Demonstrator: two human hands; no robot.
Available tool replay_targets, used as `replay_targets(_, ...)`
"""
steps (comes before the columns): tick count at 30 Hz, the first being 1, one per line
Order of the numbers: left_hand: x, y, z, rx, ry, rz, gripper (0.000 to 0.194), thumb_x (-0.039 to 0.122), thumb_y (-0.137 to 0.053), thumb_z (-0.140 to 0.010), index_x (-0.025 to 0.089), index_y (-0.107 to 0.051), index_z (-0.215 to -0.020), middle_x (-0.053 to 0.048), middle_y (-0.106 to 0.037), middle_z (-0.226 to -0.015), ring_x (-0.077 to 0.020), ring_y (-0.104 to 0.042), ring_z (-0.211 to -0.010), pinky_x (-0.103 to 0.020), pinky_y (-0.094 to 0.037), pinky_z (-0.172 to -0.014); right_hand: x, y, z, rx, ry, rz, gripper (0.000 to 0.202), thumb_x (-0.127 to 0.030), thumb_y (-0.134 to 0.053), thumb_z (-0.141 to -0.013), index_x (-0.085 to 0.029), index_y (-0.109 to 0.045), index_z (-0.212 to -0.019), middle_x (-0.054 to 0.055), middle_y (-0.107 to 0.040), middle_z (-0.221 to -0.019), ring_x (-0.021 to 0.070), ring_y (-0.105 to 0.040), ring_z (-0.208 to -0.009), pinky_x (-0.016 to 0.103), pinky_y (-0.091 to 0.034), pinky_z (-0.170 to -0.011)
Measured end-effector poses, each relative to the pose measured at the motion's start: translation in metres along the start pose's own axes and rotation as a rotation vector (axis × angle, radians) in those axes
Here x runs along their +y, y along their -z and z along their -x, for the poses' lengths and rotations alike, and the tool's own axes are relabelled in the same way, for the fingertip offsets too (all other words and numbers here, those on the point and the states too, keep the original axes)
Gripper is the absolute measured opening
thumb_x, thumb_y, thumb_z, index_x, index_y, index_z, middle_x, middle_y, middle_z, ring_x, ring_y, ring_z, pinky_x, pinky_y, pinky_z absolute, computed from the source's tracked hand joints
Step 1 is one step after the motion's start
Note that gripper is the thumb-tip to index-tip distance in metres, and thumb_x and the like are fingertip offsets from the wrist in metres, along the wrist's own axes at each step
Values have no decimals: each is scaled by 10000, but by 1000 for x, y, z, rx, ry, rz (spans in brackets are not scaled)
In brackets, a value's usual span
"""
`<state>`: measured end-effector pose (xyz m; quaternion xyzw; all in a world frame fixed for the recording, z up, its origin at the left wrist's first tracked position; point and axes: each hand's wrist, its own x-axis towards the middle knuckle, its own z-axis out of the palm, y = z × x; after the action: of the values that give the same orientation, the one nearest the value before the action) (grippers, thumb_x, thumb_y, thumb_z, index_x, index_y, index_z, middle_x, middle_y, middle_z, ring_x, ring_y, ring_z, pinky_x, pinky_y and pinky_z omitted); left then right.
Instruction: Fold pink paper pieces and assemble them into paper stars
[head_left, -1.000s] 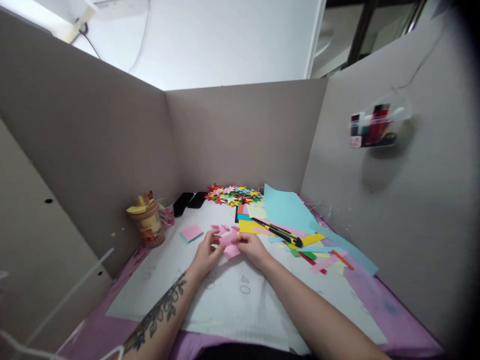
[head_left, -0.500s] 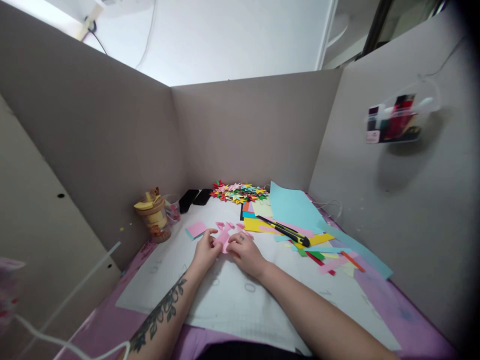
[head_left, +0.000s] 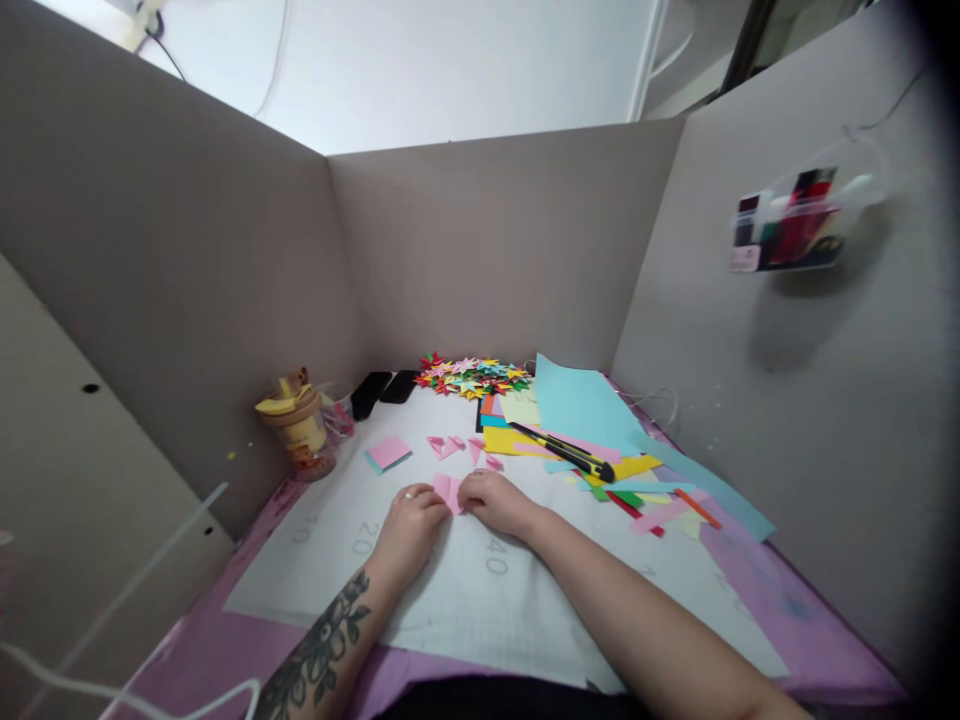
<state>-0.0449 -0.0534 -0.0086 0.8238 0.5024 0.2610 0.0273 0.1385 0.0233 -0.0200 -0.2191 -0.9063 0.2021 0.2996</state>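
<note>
The pink paper (head_left: 447,492), lifted between the fingers a second ago, is now low at the white sheet (head_left: 457,620), which probably supports the folding. The left hand (head_left: 409,528) and right hand (head_left: 501,503) touch its two sides with fingers curled, half closed (if they pinch it, I cannot tell).

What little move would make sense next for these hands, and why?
Probably pressing the crease flat with the right hand, while the left hand steadies the pink paper: both hands already rest at its edges, and it looks creased down the middle.
</note>
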Motion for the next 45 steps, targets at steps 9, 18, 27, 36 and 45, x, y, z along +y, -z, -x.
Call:
replay_targets(9,14,-1,10,-119,28,-111,307,93,-454,-795,213,-662,-986,-77,-649,-940,-223,-539,-907,-333,-410,-801,5,8,2,-31,-23,-66,232,0,-528,-703,-186,-666,-685,20,-662,-732,154,-580,-772,274,-430,-769)
replay_targets(18,22,2,10,-182,11,-252,284,119,-451,-838,216,-619,-1044,-53,-626,-971,-209,-523,-923,-328,-418,-794,6,9,1,-46,-96,-78,93,-109,-591,-750,-164,-653,-706,30,-629,-776,143,-562,-800,255,-427,-757)
replay_targets(27,21,-1,11,-158,24,-249,288,100,-454,-830,217,-617,-1036,-53,-620,-979,-203,-521,-933,-328,-413,-805,8,-12,-6,75,-294,43,100,-100,-544,-716,-148,-599,-648,10,-531,-725,107,-491,-659,216,-371,-620)
replay_targets(36,23,0,10,-166,50,-269,273,131,-432,-851,200,-594,-1061,-54,-596,-898,-207,-505,-896,-325,-404,-784,0,-15,-9,104,-374,109,111,-109,-534,-719,-146,-562,-618,18,-504,-744,112,-483,-683,218,-368,-629)
replay_targets(45,25,3,8,-224,10,-309,330,159,-428,-860,236,-555,-1155,-62,-564,-877,-211,-476,-879,-326,-390,-757,0,-16,-10,104,-391,105,113,-119,-533,-723,-146,-571,-621,18,-513,-751,108,-482,-683,214,-362,-626)
